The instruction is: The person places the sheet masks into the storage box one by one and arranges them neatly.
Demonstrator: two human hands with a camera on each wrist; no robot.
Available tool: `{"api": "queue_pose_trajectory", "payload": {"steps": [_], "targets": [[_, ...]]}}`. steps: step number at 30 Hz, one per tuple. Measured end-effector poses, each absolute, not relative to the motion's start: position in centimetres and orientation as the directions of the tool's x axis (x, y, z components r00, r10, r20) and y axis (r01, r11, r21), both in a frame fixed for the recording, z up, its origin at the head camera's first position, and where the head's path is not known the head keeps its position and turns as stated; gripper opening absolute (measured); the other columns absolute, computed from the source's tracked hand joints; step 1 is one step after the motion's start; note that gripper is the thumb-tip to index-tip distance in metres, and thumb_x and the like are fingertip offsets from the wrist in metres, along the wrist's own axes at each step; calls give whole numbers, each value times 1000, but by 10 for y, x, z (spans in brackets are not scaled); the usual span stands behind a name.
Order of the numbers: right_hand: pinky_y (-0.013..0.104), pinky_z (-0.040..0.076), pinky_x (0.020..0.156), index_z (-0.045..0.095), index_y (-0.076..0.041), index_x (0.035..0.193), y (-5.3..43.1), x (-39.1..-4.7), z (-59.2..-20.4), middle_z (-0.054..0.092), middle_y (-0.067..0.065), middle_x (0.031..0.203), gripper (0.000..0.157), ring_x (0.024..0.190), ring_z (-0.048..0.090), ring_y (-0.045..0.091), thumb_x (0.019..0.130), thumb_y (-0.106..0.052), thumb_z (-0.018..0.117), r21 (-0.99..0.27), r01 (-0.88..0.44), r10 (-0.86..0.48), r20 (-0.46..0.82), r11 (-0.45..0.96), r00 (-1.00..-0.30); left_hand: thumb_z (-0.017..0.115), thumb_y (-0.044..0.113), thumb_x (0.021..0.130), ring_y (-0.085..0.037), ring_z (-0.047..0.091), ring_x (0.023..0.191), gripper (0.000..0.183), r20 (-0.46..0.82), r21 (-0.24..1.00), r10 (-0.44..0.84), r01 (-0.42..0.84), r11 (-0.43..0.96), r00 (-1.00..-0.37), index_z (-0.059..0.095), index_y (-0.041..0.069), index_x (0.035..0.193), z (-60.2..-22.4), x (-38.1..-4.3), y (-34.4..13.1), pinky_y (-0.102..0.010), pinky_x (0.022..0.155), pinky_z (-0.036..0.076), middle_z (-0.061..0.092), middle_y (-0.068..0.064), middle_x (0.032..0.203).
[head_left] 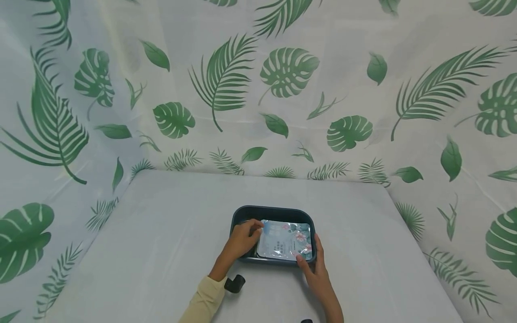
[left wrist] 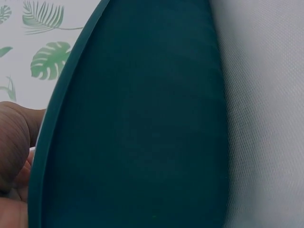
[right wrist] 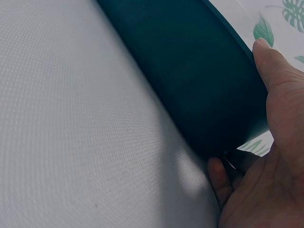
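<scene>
A dark teal plastic bin [head_left: 272, 211] stands on the white table. In it, tilted toward the front, is a shiny light-blue face mask packet [head_left: 284, 240] printed with pink flowers. My left hand [head_left: 241, 240] reaches over the bin's left side, and its thumb and curled fingers pinch the packet's left edge near the upper corner. With my right hand [head_left: 317, 271] I grip the bin's right front corner, thumb at the front rim and fingers along the outer side. In the left wrist view the bin wall [left wrist: 137, 114] covers most of the left hand's fingers.
The white tabletop [head_left: 161, 242] surrounds the bin. Behind and beside it hangs a white curtain [head_left: 250, 89] printed with green leaves. A black camera mount [head_left: 235, 283] sits at the left wrist, beside a pale yellow sleeve [head_left: 203, 300].
</scene>
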State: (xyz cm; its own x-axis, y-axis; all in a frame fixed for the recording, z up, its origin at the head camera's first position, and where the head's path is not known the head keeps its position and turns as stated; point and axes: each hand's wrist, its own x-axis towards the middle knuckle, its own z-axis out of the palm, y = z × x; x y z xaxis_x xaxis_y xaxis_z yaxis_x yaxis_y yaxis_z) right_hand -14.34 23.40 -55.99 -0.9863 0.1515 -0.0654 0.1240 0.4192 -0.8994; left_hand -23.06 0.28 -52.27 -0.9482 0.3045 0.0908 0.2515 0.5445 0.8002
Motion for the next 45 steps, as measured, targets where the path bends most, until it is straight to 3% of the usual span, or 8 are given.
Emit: {"api": "queue_pose_trajectory", "payload": {"steps": [17,24,27,29,31,36,42,45], "targets": [[59,21,115,-3,-35,156,233,-142,-559,4,13,165,85,149,12,43,97,-39,58,-902,127,145,-72,412,-987,55,17,99,-19,70,92,21,57,804,300,222,552,-952,65,12,117,-521,-232,2,-30,70,54,66,-14,127],[58,21,115,-3,-33,157,232,-144,-558,3,13,165,85,150,12,42,97,-39,58,-903,125,142,-72,412,-987,54,13,98,-10,45,50,25,23,805,259,172,568,-966,62,9,122,-521,-234,6,-23,48,36,67,-14,116],[59,21,115,-3,-33,157,232,-144,-557,3,13,165,86,150,12,42,97,-39,58,-901,128,142,-75,414,-987,54,10,98,-15,56,62,27,-15,804,269,149,576,-963,61,9,124,-520,-235,5,-29,61,48,67,-16,118],[58,21,115,-3,-32,157,232,-144,-557,3,13,165,86,150,12,42,97,-40,58,-901,128,139,-77,414,-987,53,8,97,-25,67,89,30,-47,819,286,127,560,-957,59,10,126,-519,-237,3,-41,81,53,63,-19,129],[58,22,115,-3,-31,157,233,-144,-555,3,12,165,86,150,12,42,97,-40,58,-903,126,135,-76,410,-988,54,7,96,-33,61,118,34,-84,845,298,91,527,-951,56,9,129,-518,-239,2,-51,99,46,61,-20,132],[57,25,114,-4,-32,157,236,-143,-556,3,13,165,86,149,13,42,98,-41,57,-903,125,133,-77,411,-988,56,5,93,-36,55,126,41,-170,910,279,-42,413,-945,53,8,134,-515,-242,5,-52,101,45,60,-19,133],[61,21,114,-3,-34,157,237,-143,-557,3,12,165,86,149,11,43,97,-40,58,-897,131,144,-77,423,-987,52,7,96,-21,61,73,42,-137,836,272,36,547,-953,49,5,138,-517,-240,10,-33,64,48,68,-23,110],[64,18,114,-2,-34,157,236,-144,-557,4,12,166,85,150,9,43,97,-41,58,-891,128,142,-72,436,-987,50,4,97,-17,56,71,39,-119,812,265,60,581,-957,49,2,136,-518,-239,11,-31,61,45,68,-24,108]]}}
